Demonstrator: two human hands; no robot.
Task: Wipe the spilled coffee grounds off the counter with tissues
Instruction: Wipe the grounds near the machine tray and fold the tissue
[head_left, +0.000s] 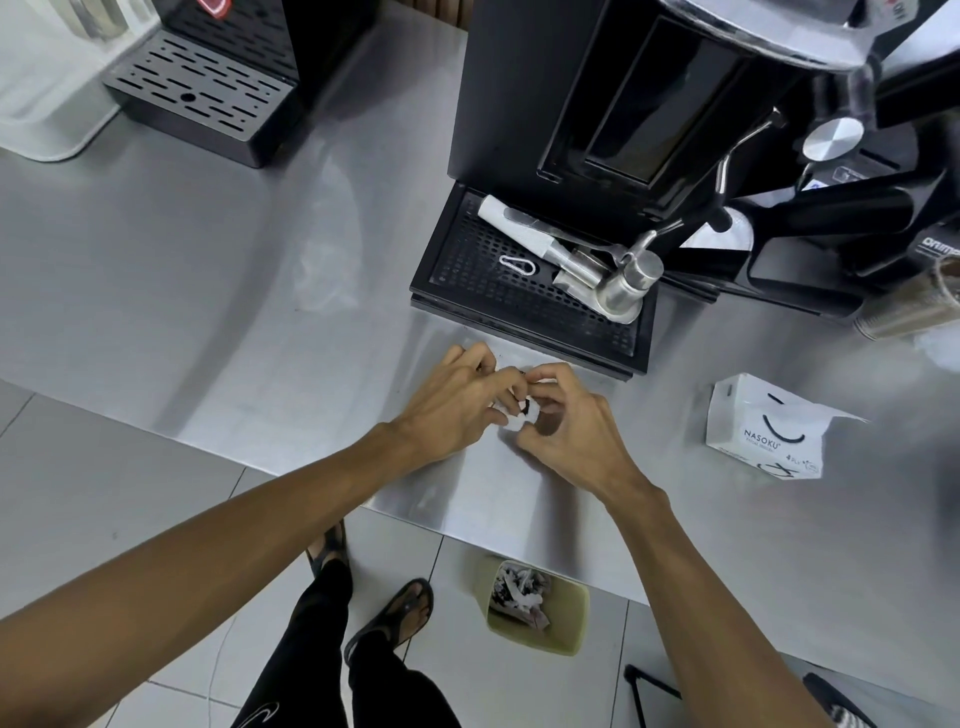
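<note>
White tissue (511, 415) crumpled into small wad, dark coffee grounds (525, 407) caught in its folds, pinched between my left hand (452, 410) and right hand (576, 431), over steel counter (260, 312).

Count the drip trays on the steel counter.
2. A grey slotted metal drip tray sits at the far left, towards the back; a black perforated drip tray lies at the centre. Others may be hidden at right.
</note>
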